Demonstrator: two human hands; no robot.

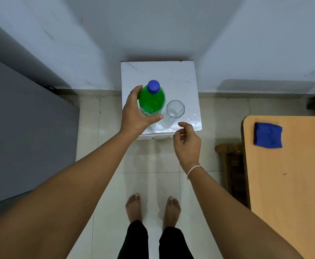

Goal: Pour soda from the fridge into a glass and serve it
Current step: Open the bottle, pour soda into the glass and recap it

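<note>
A green soda bottle [151, 100] with a blue cap [153, 87] stands upright on a small white stand [181, 79]. My left hand [136, 113] is wrapped around the bottle's body from the left. An empty clear glass [174, 111] stands just right of the bottle, close to it. My right hand [187, 143] hovers in front of the stand's near right corner, fingers loosely curled, holding nothing and not touching the glass.
A grey fridge [22, 128] stands along the left. A wooden table [291, 184] with a blue cloth [267, 135] is at the right, a wooden chair [229, 152] beside it. My bare feet stand on the tiled floor [153, 165].
</note>
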